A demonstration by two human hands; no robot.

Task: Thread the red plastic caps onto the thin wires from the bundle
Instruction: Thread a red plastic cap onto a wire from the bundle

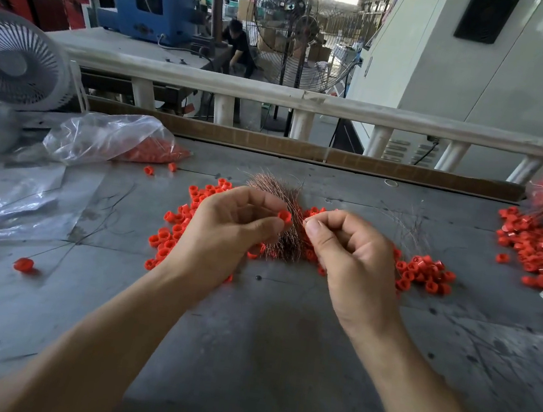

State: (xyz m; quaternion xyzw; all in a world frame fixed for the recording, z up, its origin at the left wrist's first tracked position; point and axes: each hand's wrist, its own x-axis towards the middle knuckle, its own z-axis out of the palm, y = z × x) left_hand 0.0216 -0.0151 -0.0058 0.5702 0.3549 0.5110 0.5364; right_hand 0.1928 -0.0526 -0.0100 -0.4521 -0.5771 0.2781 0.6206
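My left hand point(225, 231) pinches one red plastic cap point(284, 216) between thumb and forefinger, above the middle of the grey table point(262, 343). My right hand point(350, 251) pinches a thin wire right beside that cap; the wire itself is barely visible. Behind and under both hands lies the coppery wire bundle point(275, 189), fanned out. Loose red caps point(423, 274) lie scattered around it, left and right of the hands.
A clear plastic bag point(109, 139) with red caps lies at the back left, beside a white fan point(12, 64). A heap of caps on wires point(540, 248) sits at the right edge. One cap on a wire point(23, 264) lies front left. A railing runs behind the table.
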